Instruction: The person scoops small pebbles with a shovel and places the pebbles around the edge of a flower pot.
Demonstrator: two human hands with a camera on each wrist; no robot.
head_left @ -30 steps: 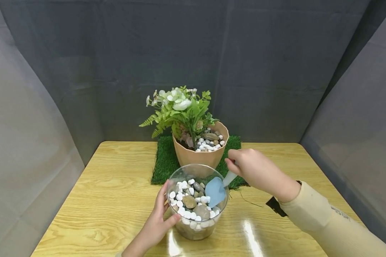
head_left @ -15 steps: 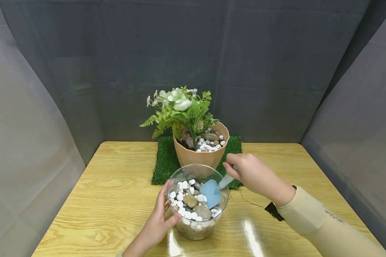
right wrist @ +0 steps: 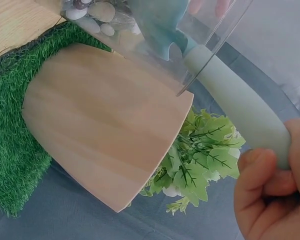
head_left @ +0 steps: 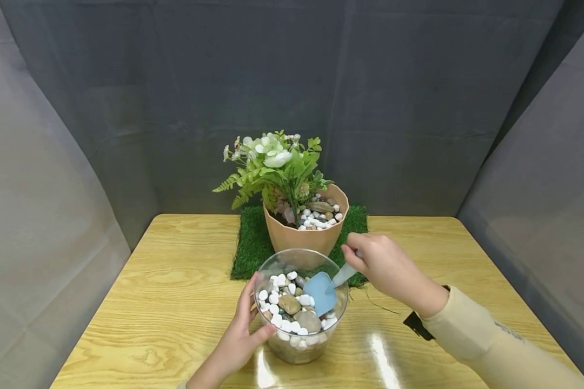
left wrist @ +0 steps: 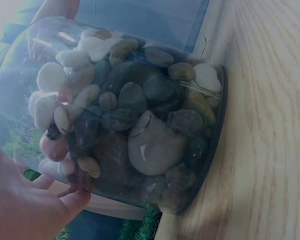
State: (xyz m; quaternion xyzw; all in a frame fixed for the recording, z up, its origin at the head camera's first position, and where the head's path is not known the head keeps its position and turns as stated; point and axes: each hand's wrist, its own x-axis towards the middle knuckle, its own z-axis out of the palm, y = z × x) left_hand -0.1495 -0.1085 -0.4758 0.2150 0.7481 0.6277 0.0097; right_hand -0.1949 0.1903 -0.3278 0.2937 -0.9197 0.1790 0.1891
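Observation:
In the head view a clear round container (head_left: 297,354) of white and brown pebbles stands near the table's front. My left hand (head_left: 243,329) grips its left side, thumb at the front and fingers round the back; the left wrist view shows the fingers against the clear wall. My right hand (head_left: 382,267) holds a small blue shovel (head_left: 320,292) by its pale handle (right wrist: 240,100). The shovel's blade is inside the container, tilted, over the pebbles at the right; its lower edge touches or nearly touches them. The right wrist view shows the fingers curled round the handle's end.
Right behind the container is a peach flowerpot (head_left: 297,237) with white flowers (head_left: 272,151), green leaves and pebbles. It stands on a green turf mat (head_left: 250,248) on the wooden table (head_left: 175,281). Grey cloth (head_left: 394,108) hangs behind and at both sides.
The shovel blade has shifted left and slightly inward over the pebbles, and my right hand has come a little lower. My left hand keeps its hold on the container.

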